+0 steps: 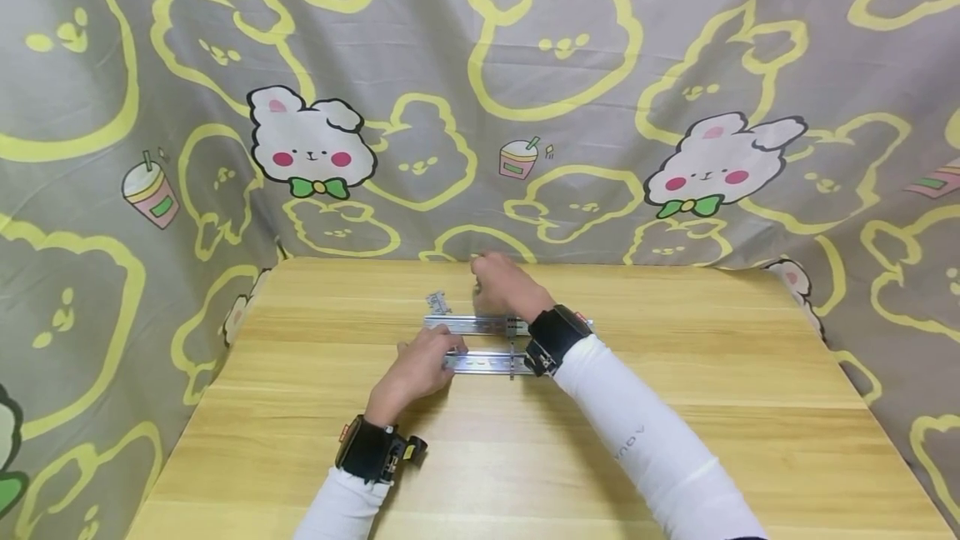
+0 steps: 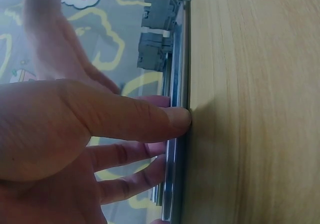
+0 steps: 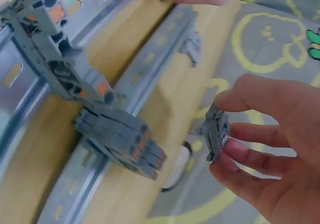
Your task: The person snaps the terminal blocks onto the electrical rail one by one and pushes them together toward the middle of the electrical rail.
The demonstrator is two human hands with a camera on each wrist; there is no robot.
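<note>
My left hand (image 1: 426,363) pinches the left end of the nearer metal DIN rail (image 1: 483,363), its thumb (image 2: 175,120) on the near edge. One grey terminal block (image 3: 57,52) stands on that rail. Behind it lies a second DIN rail (image 1: 471,325), roughly parallel, bearing a cluster of several grey terminal blocks (image 3: 120,139). Beyond the far rail, my right hand (image 1: 508,286) holds a small grey terminal block (image 3: 216,131) between thumb and fingers, off the rails. That block cannot be made out in the head view.
A loose grey terminal block (image 1: 437,302) lies on the wooden table (image 1: 600,457), behind the far rail's left end. A patterned curtain (image 1: 420,48) hangs along the table's back and sides. My right forearm (image 1: 637,423) reaches over the rails' right ends.
</note>
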